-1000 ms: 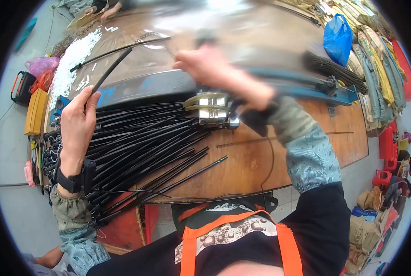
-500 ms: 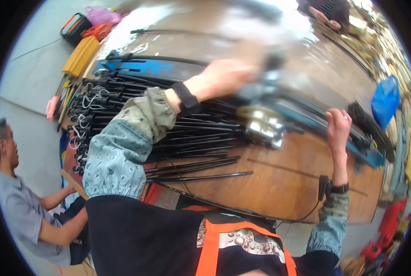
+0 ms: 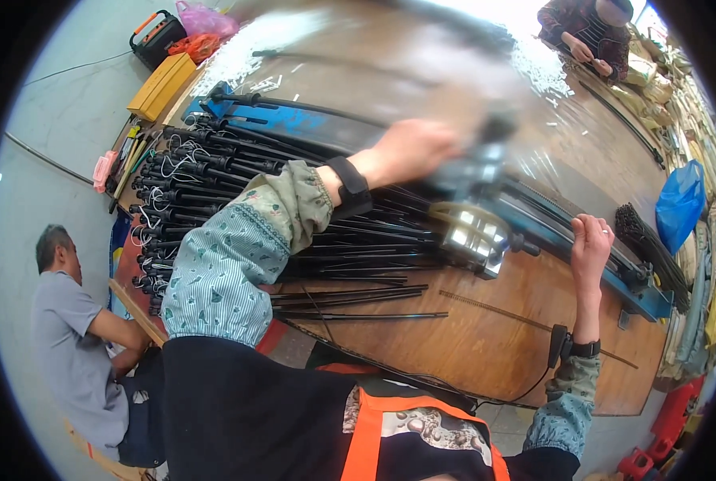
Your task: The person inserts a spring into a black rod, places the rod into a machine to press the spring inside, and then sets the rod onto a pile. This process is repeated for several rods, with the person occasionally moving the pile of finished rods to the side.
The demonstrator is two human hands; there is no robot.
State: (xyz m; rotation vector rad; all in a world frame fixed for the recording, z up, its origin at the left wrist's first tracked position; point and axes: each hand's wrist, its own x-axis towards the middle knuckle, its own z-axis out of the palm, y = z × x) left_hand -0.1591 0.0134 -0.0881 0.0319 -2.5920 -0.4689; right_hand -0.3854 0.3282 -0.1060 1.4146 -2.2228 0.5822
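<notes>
My left hand (image 3: pixel 414 148), palm down, is at the blurred top of a metal machine (image 3: pixel 477 240) with a shiny round housing. Its fingertips are smeared by motion, so I cannot see what they hold. On the right, my right hand (image 3: pixel 589 240) is closed, fingertips pinched together over the edge of a long blue metal rail (image 3: pixel 651 303). Whatever lies between those fingers is too small to make out. Black rods (image 3: pixel 350 240) with dark handles and white cords lie stacked under and beside my left forearm.
A long thin coiled spring (image 3: pixel 494 301) lies on the wooden table (image 3: pixel 390 345). At the right are a blue plastic bag (image 3: pixel 680 204) and a bundle of dark rods (image 3: pixel 647 244). Small white pieces (image 3: pixel 538 68) are scattered across the far side. One person sits left, another far right.
The view has shifted, so the table and the seated people appear in different places. My left hand stays by the blurred machine top. My right hand keeps its pinch at the rail.
</notes>
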